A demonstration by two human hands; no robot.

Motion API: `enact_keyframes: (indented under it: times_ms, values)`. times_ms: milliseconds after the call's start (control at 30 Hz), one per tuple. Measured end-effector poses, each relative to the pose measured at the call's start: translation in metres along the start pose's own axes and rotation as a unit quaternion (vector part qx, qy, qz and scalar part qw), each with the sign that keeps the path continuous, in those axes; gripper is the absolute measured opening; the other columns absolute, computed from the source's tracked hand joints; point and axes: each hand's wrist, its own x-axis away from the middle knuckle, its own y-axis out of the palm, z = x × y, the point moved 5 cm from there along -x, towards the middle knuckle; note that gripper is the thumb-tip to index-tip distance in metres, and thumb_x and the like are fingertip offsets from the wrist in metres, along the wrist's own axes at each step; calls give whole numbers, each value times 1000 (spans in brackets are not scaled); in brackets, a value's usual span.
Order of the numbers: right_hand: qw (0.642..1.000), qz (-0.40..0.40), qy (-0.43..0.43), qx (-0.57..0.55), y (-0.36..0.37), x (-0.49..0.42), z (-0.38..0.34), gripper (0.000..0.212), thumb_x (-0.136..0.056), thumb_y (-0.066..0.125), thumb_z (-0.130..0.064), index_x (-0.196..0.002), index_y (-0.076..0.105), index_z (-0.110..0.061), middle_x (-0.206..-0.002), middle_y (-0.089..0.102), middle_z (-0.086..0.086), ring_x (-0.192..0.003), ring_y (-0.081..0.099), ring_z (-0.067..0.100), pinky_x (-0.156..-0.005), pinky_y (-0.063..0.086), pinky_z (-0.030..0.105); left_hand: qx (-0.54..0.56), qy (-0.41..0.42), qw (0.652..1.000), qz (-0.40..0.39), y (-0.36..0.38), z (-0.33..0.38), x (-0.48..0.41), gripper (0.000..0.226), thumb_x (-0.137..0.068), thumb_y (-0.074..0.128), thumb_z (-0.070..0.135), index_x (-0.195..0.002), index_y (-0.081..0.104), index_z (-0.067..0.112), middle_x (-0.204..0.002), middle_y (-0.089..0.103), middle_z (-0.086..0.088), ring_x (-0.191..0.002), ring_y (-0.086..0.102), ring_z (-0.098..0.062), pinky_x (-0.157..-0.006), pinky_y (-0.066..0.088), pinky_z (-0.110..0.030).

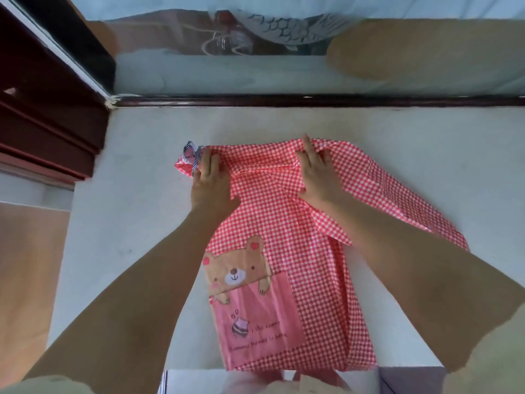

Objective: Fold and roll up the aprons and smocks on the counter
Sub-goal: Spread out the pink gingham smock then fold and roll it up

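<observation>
A red-and-white checked smock [295,237] lies spread on a white counter [136,172], its bear-print pocket [255,317] facing up and its hem reaching the counter's near edge. A person works its far end with 2 bare hands. The left hand [211,183] presses flat, fingers straight and close together, on the corner beside a striped cuff [189,155]. The right hand [318,177] rests on a gathered fold with 1 finger extended and the others bent into the cloth; whether they pinch it cannot be told. A glass pane [284,78] and a dark wooden frame [42,109] border the counter.
</observation>
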Motion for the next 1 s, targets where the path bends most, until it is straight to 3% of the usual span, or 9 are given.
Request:
enact_keyframes:
  times_ms: [100,167,233,300,400,533,633,800,1000]
  values:
    - [1000,-15,0,2,9,-7,-2,98,-78,78,-25,-152,16,-7,-162,-14,14,-151,-2,30,-121,4,49,-71,-18,997,20,3,11,4,86,-85,50,58,-151,23,11,-160,7,-18,-148,-1,-39,-111,-15,-62]
    - [1000,-22,-2,-14,10,-10,-3,97,-80,77,-23,-153,15,-6,-162,-14,14,-151,-4,29,-122,4,50,-31,59,994,87,0,38,17,74,-88,51,51,-150,29,17,-155,23,-15,-144,19,-36,-117,3,-59]
    - [999,-23,7,-46,8,-13,-2,99,-81,76,-22,-154,11,-9,-162,-16,12,-150,-4,30,-122,6,50,42,168,984,47,13,70,32,65,-93,47,55,-149,29,26,-154,29,-12,-140,27,-32,-115,23,-52]
    - [995,7,25,-95,2,-10,-2,94,-82,74,-21,-154,13,-13,-163,-13,10,-150,2,31,-122,13,47,65,191,978,-62,39,92,47,73,-91,32,69,-153,15,34,-161,14,-11,-146,16,-35,-117,18,-55]
    - [982,147,23,-119,-18,16,-6,74,-85,70,-25,-147,31,-14,-159,20,13,-145,24,30,-117,20,46,69,147,983,-86,67,100,59,93,-79,14,84,-155,2,31,-161,-10,-13,-147,-8,-40,-117,3,-61]
    - [942,286,-36,-171,-20,79,-12,27,-86,63,-26,-105,50,-12,-103,58,8,-97,54,24,-86,48,43,45,138,985,-91,80,101,58,101,-80,28,85,-151,-20,32,-156,-29,-11,-141,-28,-36,-117,-4,-60]
    - [952,236,39,-192,14,135,2,32,-83,63,-38,-91,51,-10,-84,48,2,-75,45,16,-67,48,39,41,133,984,-107,77,103,57,103,-79,28,85,-148,-27,33,-153,-36,-10,-138,-35,-34,-116,-9,-59]
    - [945,-68,287,-144,90,219,20,81,-77,60,-63,-128,39,-4,-119,48,13,-109,53,29,-86,47,39,41,128,984,-115,77,107,59,104,-79,31,84,-149,-25,31,-155,-34,-10,-142,-29,-35,-115,-7,-64]
    - [952,-117,246,-138,92,248,23,29,-92,57,-38,-110,58,-16,-103,61,2,-93,61,21,-80,48,33,59,84,988,-113,82,97,67,108,-76,34,85,-151,-21,30,-156,-30,-11,-143,-26,-37,-111,-3,-69]
